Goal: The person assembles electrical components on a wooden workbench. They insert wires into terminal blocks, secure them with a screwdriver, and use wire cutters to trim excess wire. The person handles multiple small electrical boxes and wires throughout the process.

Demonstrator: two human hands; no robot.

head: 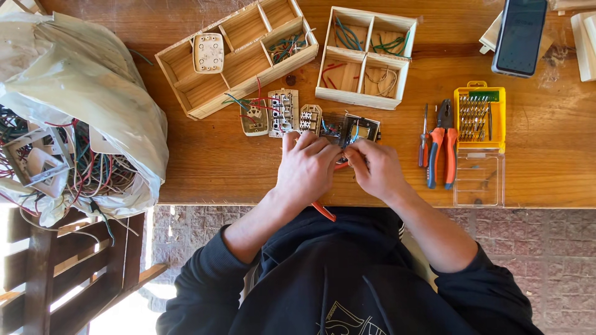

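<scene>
Far left of the grip: white bag (81, 93) on the worktop (534, 180), open toward the near edge, packed with tangled wires (93, 174) and pale switch parts.

Up and left of the grip: long wooden tray (239, 56), angled, divided into compartments; a white switch plate (208, 53) in one, a knot of coloured wire in another.

Just left of the grip: three stripped switch modules (282, 113) in a row, red and green leads trailing from the leftmost.

Left hand (307, 167): fingers curled down over the work, an orange-handled tool (324, 211) running back under the palm toward the body. Clenched, apparently around that tool; the contact point stays hidden.

Right hand (375, 169): fingertips pinched at the near edge of a dark switch frame (360, 129). Grasping the frame, which lies flat on the worktop directly ahead of both hands, touching them.

Beyond the grip: square wooden tray (365, 57), four compartments, each with sorted wire offcuts.

Right of the grip: small screwdriver (423, 139), then orange-and-blue pliers (442, 146), lying side by side. Further right: yellow bit case (479, 118), its clear lid (478, 180) folded open toward the near edge.

Far right, up: phone (520, 36), screen dark.
</scene>
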